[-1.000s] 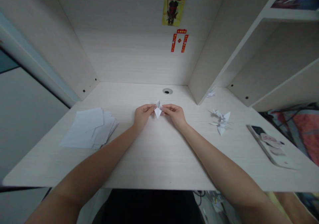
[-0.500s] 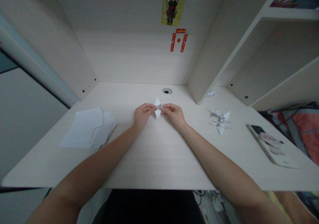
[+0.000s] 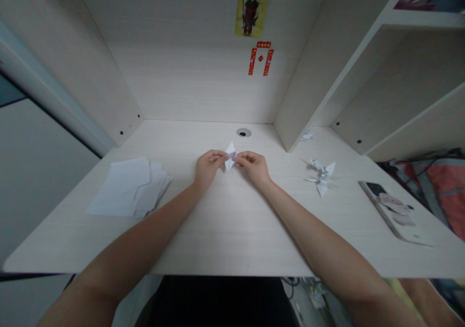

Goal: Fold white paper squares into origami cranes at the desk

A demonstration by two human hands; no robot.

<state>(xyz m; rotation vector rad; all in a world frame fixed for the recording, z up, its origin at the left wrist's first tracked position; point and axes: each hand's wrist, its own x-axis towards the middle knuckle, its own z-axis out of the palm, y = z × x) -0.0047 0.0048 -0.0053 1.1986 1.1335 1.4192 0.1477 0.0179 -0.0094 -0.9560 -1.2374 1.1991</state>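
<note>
A small white folded paper piece (image 3: 229, 153) sits between both my hands over the middle of the pale wooden desk (image 3: 225, 220). My left hand (image 3: 208, 167) pinches its left side with fingers closed. My right hand (image 3: 254, 166) pinches its right side the same way. The paper's pointed tip stands up above my fingertips, and its lower part pokes down between them.
A loose stack of white paper sheets (image 3: 131, 187) lies at the left. Folded paper cranes (image 3: 321, 174) rest at the right, with a smaller one (image 3: 307, 136) by the shelf divider. A phone (image 3: 394, 210) lies near the right edge. A cable hole (image 3: 243, 132) is behind my hands.
The folded paper has shifted slightly upward and tilted between my fingertips. Both hands stay in nearly the same spot.
</note>
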